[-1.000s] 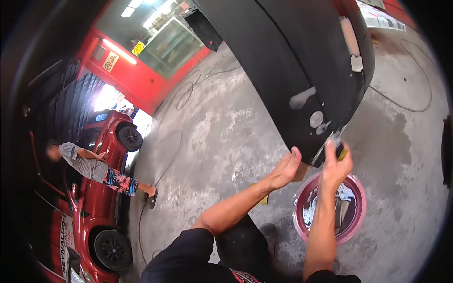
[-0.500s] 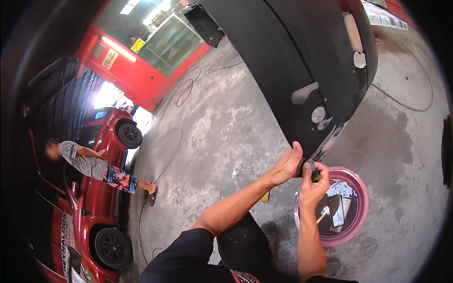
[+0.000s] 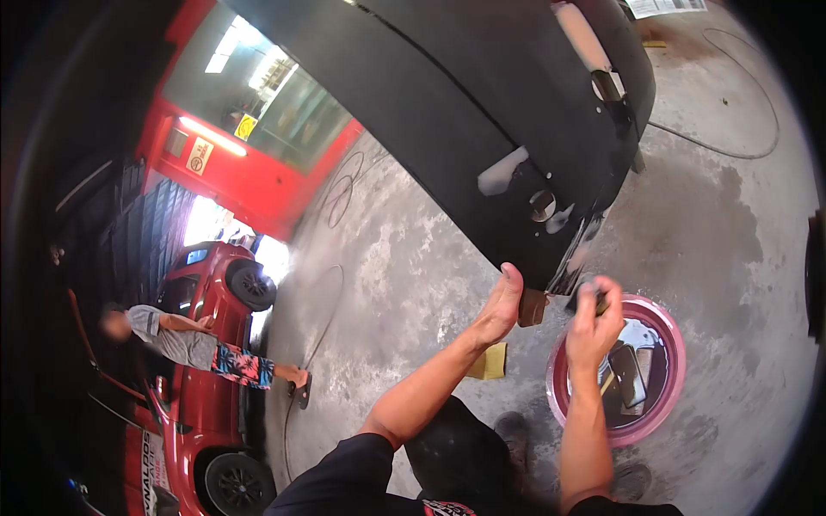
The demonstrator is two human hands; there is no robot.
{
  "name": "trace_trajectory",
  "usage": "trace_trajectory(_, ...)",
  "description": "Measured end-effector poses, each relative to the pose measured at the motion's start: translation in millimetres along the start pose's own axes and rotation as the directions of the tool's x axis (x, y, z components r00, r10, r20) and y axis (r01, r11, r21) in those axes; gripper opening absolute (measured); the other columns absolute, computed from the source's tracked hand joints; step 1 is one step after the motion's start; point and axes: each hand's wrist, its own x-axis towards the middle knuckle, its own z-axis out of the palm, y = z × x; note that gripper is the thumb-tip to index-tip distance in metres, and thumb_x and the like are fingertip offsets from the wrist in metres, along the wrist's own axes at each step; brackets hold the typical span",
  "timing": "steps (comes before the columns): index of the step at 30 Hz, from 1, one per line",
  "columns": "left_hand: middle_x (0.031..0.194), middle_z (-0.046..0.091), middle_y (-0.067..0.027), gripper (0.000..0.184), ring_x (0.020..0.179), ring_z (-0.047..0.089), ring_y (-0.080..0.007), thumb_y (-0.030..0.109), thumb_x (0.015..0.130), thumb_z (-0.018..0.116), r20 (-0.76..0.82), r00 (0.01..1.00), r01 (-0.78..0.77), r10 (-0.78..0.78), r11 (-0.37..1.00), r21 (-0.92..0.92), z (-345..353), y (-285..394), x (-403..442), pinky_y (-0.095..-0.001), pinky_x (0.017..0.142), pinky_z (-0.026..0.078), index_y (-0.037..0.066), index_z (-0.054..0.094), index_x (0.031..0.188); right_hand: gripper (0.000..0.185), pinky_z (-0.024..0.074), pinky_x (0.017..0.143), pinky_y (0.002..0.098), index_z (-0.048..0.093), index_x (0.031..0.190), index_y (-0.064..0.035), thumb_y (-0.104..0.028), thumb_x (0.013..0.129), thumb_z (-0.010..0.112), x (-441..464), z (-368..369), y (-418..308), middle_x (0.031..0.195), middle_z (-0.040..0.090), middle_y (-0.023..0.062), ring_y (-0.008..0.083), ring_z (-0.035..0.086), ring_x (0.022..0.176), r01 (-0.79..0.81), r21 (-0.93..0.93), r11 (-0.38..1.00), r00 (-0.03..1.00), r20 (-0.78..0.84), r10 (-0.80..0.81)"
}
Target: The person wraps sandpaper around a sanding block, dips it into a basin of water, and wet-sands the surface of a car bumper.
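A black car bumper with light grey patches, a round hole and a long slot slants across the upper middle. At its lower corner, my left hand grips the edge, thumb up in front and fingers partly hidden. Beside that hand, a brown block sits under the corner. My right hand is closed on a small dark pad, just right of the scuffed, wet-looking bumper end. Below the right hand stands a pink tub of cloudy water, with a dark rectangular block and other pieces inside.
A yellow sheet lies on the concrete floor near my left forearm. To the left, a person in patterned shorts stands by a red vehicle. Hoses trail over the floor. A red-framed glass booth stands behind.
My right hand has moved slightly right, away from my left hand and the bumper corner, with the pad. The view has shifted, and more of the yellow sheet and brown block shows.
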Motion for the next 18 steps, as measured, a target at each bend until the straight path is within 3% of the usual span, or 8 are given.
trace_trajectory(1,0.093,0.064,-0.0135,0.044,0.087,0.06,-0.0246,0.044,0.095,0.054,0.0,1.0,-0.001,0.001,0.988,-0.158,2,1,-1,-0.0387,0.09,0.042,0.002,0.065,0.098,0.02,0.0467,0.064,0.027,0.061,0.109,0.0013,-0.011,0.094,0.056,13,1,3,0.081,0.063,0.007,0.0108,0.057,0.069,0.098,-0.096,0.99,0.992,-0.064,-0.105)
trace_trajectory(3,0.089,0.061,-0.0147,0.031,0.083,0.058,-0.0279,0.03,0.082,0.071,-0.043,0.992,-0.116,0.118,0.992,0.043,-6,-22,10,-0.0391,0.09,0.041,0.002,0.065,0.094,0.031,0.05,0.071,0.0311,0.055,0.125,0.0,-0.015,0.098,0.054,40,1,5,0.094,0.066,0.0141,0.0186,0.064,0.077,0.113,-0.055,0.992,0.99,-0.083,-0.118)
trace_trajectory(5,0.084,0.058,-0.0147,0.03,0.081,0.056,-0.0296,0.023,0.075,0.079,-0.046,0.989,-0.137,0.138,0.99,0.042,-13,-39,17,-0.0395,0.088,0.041,0.002,0.064,0.09,0.052,0.0497,0.082,0.0361,0.051,0.131,-0.0012,-0.035,0.093,0.064,70,-9,-14,0.109,0.065,0.021,0.0284,0.065,0.094,-0.251,0.027,0.968,0.962,0.115,0.247)
trace_trajectory(7,0.081,0.057,-0.0142,0.03,0.081,0.055,-0.0303,0.02,0.072,0.082,-0.03,0.992,-0.127,0.126,0.992,-0.02,-10,-33,17,-0.0397,0.086,0.042,0.002,0.063,0.087,0.069,0.0489,0.085,0.0382,0.047,0.134,-0.0013,-0.046,0.086,0.069,96,1,-27,0.111,0.064,0.0239,0.0322,0.064,0.099,-0.159,-0.113,0.981,0.981,0.098,0.17)
trace_trajectory(8,0.081,0.057,-0.0139,0.028,0.083,0.055,-0.0298,0.02,0.073,0.081,-0.034,0.989,-0.142,0.141,0.989,-0.046,0,-20,13,-0.0407,0.084,0.042,0.002,0.064,0.086,0.086,0.0481,0.088,0.0403,0.043,0.138,-0.0014,-0.056,0.078,0.073,101,3,-29,0.114,0.063,0.0268,0.0361,0.063,0.104,-0.061,-0.259,0.964,0.991,0.096,0.089)
trace_trajectory(11,0.084,0.058,-0.0129,0.028,0.086,0.055,-0.028,0.021,0.074,0.081,-0.045,0.99,-0.135,0.132,0.987,-0.086,12,0,11,-0.0416,0.086,0.04,0.001,0.065,0.087,0.114,0.0455,0.094,0.0432,0.035,0.142,-0.0011,-0.069,0.062,0.078,99,4,-17,0.117,0.06,0.031,0.0419,0.058,0.112,-0.008,-0.232,0.973,0.986,0.162,0.046)
trace_trajectory(16,0.097,0.061,-0.0108,0.038,0.092,0.055,-0.0226,0.031,0.086,0.07,-0.031,0.992,-0.122,0.119,0.989,-0.089,-1,-15,10,-0.04,0.097,0.037,-0.002,0.065,0.105,0.137,0.0419,0.101,0.0428,0.012,0.151,-0.0004,-0.062,0.053,0.086,59,-17,-6,0.127,0.054,0.0341,0.044,0.053,0.121,-0.143,-0.174,0.974,0.87,0.448,0.208)
trace_trajectory(18,0.103,0.061,-0.0093,0.047,0.096,0.055,-0.0195,0.041,0.095,0.055,0.134,0.974,-0.174,0.185,0.981,-0.09,-2,-3,4,-0.0372,0.103,0.035,-0.003,0.063,0.111,0.136,0.0418,0.101,0.042,0.012,0.151,0.0005,-0.055,0.053,0.088,51,-25,-4,0.127,0.054,0.0337,0.0435,0.053,0.121,-0.156,-0.216,0.964,0.843,0.479,0.244)
